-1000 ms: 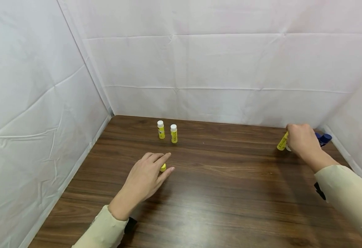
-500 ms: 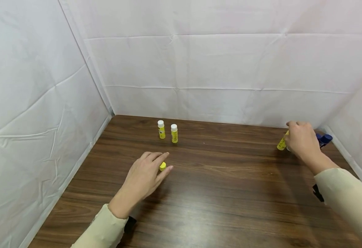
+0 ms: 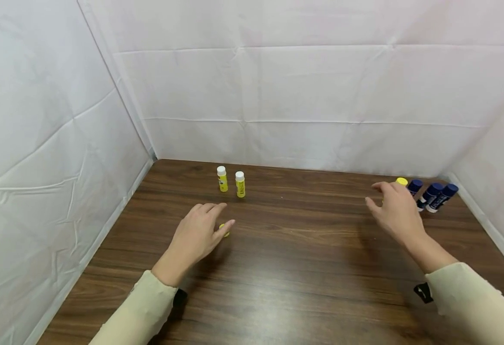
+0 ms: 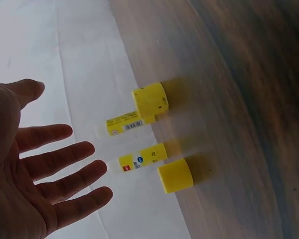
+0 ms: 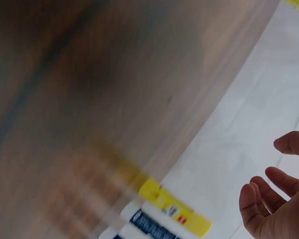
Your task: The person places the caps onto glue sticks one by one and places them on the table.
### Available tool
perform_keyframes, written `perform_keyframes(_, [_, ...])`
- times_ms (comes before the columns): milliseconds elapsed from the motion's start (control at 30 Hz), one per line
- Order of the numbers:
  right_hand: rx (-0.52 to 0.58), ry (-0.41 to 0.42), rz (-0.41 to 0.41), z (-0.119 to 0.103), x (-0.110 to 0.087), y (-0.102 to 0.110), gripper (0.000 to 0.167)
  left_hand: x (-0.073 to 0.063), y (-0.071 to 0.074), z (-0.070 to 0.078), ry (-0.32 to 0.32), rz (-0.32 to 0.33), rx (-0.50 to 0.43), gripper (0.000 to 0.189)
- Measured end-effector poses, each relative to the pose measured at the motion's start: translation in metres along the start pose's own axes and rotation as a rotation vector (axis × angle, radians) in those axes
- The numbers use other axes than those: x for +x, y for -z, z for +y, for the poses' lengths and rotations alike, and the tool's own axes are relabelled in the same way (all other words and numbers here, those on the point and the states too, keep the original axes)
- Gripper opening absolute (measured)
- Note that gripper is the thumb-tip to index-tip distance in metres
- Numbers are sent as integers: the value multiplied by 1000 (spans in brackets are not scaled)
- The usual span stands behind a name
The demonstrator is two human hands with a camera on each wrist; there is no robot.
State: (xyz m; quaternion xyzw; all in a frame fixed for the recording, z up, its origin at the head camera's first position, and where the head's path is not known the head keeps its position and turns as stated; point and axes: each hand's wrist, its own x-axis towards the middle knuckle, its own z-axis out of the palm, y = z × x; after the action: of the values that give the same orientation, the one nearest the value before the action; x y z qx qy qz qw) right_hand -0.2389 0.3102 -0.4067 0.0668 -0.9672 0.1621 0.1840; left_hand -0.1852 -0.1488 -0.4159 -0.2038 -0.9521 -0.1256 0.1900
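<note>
My left hand (image 3: 196, 231) hovers over the table with fingers spread and nothing in them. Just by its thumb is a small yellow cap (image 3: 224, 230); the left wrist view shows two, one speckled cap (image 4: 150, 100) and one plain cap (image 4: 176, 176). Behind them stand two yellow glue sticks with white tops, the left glue stick (image 3: 222, 179) and the right glue stick (image 3: 240, 185). My right hand (image 3: 396, 213), fingers loosely bent and holding nothing, is in front of a yellow-topped glue stick (image 3: 402, 181), partly hidden by it. The right wrist view shows that yellow glue stick (image 5: 174, 206) whole.
To the right of the yellow-topped stick stand navy-capped glue sticks in a row: one (image 3: 415, 187), a second (image 3: 430, 195) and a third (image 3: 442, 198). White sheeting (image 3: 303, 96) rises behind the brown wooden table (image 3: 303, 258) and along its left and right sides.
My right hand has let go of the yellow glue stick, which now stands beside the navy-capped ones, and has moved left and toward me. My left hand has shifted only slightly.
</note>
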Motion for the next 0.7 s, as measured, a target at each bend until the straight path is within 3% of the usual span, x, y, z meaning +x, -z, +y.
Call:
perform_keyframes(367, [149,34,-46,-44,-37,-8,37,21,-17,-15,177,-109,-90,57])
perform_keyframes(700, [245,64,-103,-73,-65,-12,33,39,-24,-19,349,-117,-244,56])
